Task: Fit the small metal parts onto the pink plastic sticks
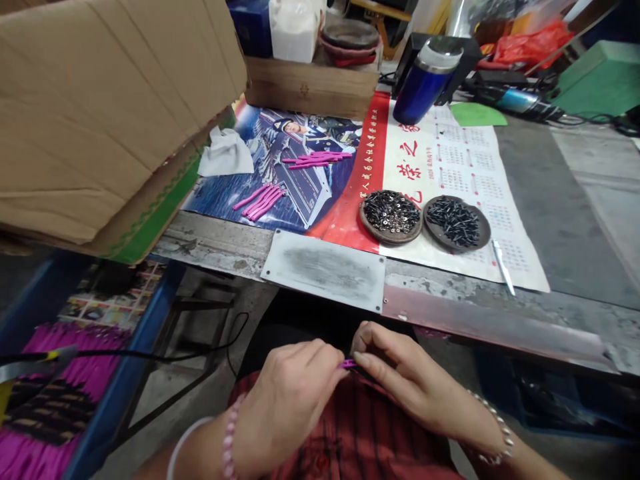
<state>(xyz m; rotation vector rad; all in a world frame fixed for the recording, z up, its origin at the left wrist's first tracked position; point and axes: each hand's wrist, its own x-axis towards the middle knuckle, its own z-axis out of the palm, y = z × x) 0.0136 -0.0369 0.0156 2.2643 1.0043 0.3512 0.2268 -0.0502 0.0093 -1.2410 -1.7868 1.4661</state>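
Over my lap, my left hand (pixel 300 380) is closed, pinching a slim magenta piece (pixel 349 364) with a short end showing past the fingertips. My right hand (pixel 407 373) meets that end with thumb and forefinger pressed together; whatever lies between them is too small or covered to make out. Similar magenta pieces lie on the bench in two loose groups, one nearer (pixel 261 202) and one farther back (pixel 317 159). A round dish of small shiny metal parts (pixel 391 217) stands beside a second dish of dark screw-like parts (pixel 458 223).
A metal plate (pixel 324 270) lies at the bench's front edge. A white pen-like tool (pixel 503 268) rests on the calendar poster (pixel 520 247). Farther back stands a blue tumbler (pixel 425 83). A big cardboard box (pixel 115 107) blocks the left; below it, a blue crate (pixel 95 427) holds many magenta pieces.
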